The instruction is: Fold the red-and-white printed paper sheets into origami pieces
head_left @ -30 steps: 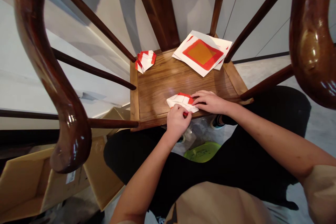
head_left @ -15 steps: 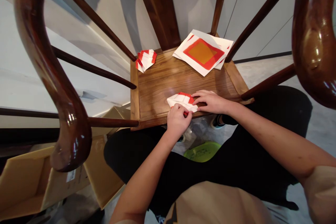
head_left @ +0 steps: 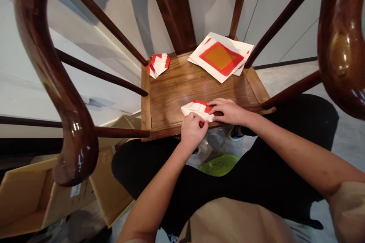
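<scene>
the folded paper, white with a red patch on its far side, lies on the wooden seat of a chair, close to the front edge and near the middle of it. the left hand is mostly closed, its fingers curled and bent over the near edge of the folded paper, with the thumb drawn in close to them; a small bit of red shows between thumb and fingers, so it has that edge pinched. the right hand is loosely open, palm down, its fingers a little apart and their tips resting on the right end of the folded paper, its thumb at the near right corner. how hard either one presses, i cannot tell.

at the back left corner of the seat sits a second folded piece, also red and white, well apart from the hands. at the back right lies a small stack of sheets, overlapping at different angles; the top one shows an orange-brown panel inside a red border, with a white margin around it. below the front edge of the seat, between the person's legs, there is a green object on the floor.
</scene>
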`<state>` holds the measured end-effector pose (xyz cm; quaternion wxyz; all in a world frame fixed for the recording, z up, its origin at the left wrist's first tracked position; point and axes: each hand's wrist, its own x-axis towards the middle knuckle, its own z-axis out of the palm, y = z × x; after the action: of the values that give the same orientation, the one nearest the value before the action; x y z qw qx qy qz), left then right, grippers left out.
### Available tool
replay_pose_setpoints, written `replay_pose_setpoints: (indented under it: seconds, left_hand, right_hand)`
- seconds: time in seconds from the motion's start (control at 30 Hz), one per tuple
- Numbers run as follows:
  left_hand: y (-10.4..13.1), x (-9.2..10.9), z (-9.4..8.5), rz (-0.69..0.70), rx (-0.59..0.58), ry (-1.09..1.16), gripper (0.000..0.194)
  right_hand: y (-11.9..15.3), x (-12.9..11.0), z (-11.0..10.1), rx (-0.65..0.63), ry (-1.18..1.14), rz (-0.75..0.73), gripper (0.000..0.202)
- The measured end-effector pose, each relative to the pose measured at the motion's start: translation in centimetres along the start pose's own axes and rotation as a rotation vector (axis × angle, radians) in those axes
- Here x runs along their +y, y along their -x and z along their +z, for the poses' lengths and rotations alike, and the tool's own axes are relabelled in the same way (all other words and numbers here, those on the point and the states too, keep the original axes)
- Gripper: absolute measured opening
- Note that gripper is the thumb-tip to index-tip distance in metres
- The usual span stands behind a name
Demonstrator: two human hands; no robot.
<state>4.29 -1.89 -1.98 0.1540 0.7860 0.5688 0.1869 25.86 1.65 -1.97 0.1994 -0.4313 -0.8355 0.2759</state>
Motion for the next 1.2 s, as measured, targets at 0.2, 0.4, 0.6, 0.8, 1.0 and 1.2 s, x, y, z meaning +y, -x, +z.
replay_pose_setpoints:
  seconds: [0.2, 0.4, 0.6, 0.8, 1.0, 1.2]
  left_hand:
    - [-0.1, 0.0, 0.0, -0.013, -0.010, -0.010, 0.016]
    - [0.0, 0.1, -0.1, -0.022, -0.013, -0.009, 0.016]
    - [0.0, 0.2, -0.1, -0.022, -0.007, -0.005, 0.016]
    - [-0.1, 0.2, -0.1, -0.043, -0.027, -0.023, 0.016]
    - [0.0, 0.2, -0.1, -0.034, -0.023, -0.034, 0.017]
    - [0.0, 0.1, -0.2, -0.017, -0.016, -0.029, 0.017]
  right_hand:
    - [0.1, -0.2, 0.2, -0.003, 0.025, 0.016, 0.020]
    - [0.2, -0.5, 0.1, 0.005, 0.035, 0.015, 0.021]
    - [0.3, -0.8, 0.3, 0.016, 0.058, 0.024, 0.022]
    - [0.4, -1.2, 0.4, 0.036, 0.076, 0.037, 0.019]
    - [0.5, -1.1, 0.9, 0.068, 0.089, 0.036, 0.018]
    - [0.7, -1.1, 1.3, 0.078, 0.104, 0.051, 0.021]
